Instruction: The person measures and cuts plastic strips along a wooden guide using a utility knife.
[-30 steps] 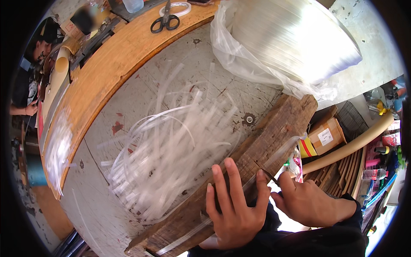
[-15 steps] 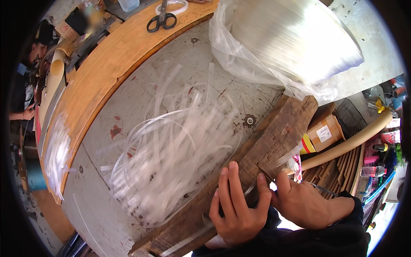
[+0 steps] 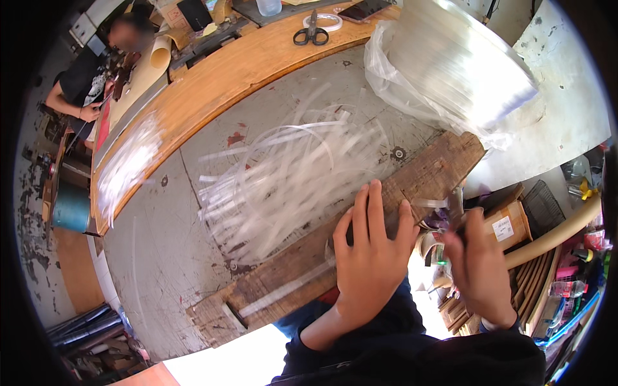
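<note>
A worn wooden board (image 3: 270, 309) lies slantwise along the near edge of the grey table. My left hand (image 3: 372, 257) is pressed on it, fingers stretched out flat over a clear plastic strip (image 3: 290, 286) that runs along the board. Just past my fingertips, a short strip end (image 3: 430, 202) juts from the board's right side. My right hand (image 3: 479, 273), blurred, is closed beyond the board's near edge around a narrow dark blade-like tool (image 3: 456, 207), whose exact kind is unclear. Left of the board spreads a loose pile of clear plastic strips (image 3: 290, 174).
A big roll of clear strip (image 3: 463, 64) in plastic wrap stands at the far right. Scissors (image 3: 311, 33) and a white tape ring (image 3: 331, 23) lie on the curved wooden ledge (image 3: 238, 83). A box (image 3: 508, 225) sits lower right. Another person (image 3: 87, 96) works at the far left.
My right hand has moved right, away from the board and my left hand, with the tool now upright. My left hand stays flat on the board. The view has shifted, showing more of the left side.
</note>
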The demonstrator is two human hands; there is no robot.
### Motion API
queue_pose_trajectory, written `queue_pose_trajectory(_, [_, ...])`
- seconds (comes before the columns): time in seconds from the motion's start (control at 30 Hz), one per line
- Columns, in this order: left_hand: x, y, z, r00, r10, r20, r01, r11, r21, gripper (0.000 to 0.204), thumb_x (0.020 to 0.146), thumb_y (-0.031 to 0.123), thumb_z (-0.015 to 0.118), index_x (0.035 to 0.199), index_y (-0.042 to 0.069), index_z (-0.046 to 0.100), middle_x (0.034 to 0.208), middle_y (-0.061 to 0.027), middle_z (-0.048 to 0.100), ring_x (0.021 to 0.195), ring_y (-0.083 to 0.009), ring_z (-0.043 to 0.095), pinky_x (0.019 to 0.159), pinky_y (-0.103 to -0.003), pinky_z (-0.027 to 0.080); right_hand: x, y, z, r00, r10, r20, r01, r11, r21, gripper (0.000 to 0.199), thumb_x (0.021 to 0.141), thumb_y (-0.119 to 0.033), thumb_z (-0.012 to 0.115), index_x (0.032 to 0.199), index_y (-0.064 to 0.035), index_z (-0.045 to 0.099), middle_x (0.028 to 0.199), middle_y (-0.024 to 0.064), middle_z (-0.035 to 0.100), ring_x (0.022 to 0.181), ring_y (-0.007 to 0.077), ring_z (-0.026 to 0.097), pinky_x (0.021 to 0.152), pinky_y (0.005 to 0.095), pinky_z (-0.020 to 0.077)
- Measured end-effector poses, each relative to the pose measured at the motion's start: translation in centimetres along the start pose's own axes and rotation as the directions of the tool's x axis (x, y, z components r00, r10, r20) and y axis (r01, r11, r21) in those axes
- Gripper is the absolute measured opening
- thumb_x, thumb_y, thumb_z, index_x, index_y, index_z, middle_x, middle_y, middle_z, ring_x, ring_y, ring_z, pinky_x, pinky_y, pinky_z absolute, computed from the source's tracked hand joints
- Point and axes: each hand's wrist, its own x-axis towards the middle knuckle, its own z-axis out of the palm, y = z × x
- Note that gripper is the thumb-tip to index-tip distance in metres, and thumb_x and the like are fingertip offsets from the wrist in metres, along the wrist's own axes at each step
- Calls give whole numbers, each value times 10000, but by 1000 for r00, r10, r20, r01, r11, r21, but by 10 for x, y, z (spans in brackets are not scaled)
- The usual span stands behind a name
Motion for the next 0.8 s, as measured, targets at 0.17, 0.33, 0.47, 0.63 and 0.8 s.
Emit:
queue_pose_trajectory(0.17, [-1,-2,-1,999,0,-39,-2,999,-46,210,787,183,606,989,127,624,1166,-151,533,1079,-256,517,844,-368,376,25,44,16,924,-124,-362,156,986,59,262,772,-93,653,953,4,491,840,132,510,585,284,514,534,355,408])
queue_pose_trajectory(0.33, [1,-18,-17,999,16,39,-7,976,-217,246,784,119,596,1028,126,621,1166,-128,539,1074,-252,521,846,-369,380,32,62,32,931,-126,-343,212,950,228,222,729,-42,675,901,-1,541,849,95,488,575,214,492,551,301,400])
queue_pose_trajectory(0.47, [-3,-35,-33,998,-4,66,14,987,-159,256,762,93,607,1017,106,628,1071,-82,586,951,-243,564,779,-349,413,33,57,33,954,-116,-275,194,941,277,152,730,-14,663,836,0,556,848,85,497,624,200,522,572,273,408])
queue_pose_trajectory(0.63, [-3,-42,-30,994,-62,-94,53,994,-90,151,735,77,622,885,68,637,869,-18,623,766,-199,578,655,-325,432,35,56,31,935,-164,-313,259,921,290,159,728,-3,660,841,1,548,840,81,510,630,204,530,574,275,411])
queue_pose_trajectory(0.8, [6,-43,-39,973,-119,-199,116,993,-29,74,734,62,621,807,70,628,790,10,624,700,-181,576,600,-306,428,32,49,31,926,-273,-259,321,933,161,184,707,1,667,843,13,543,808,90,523,638,203,543,581,265,415])
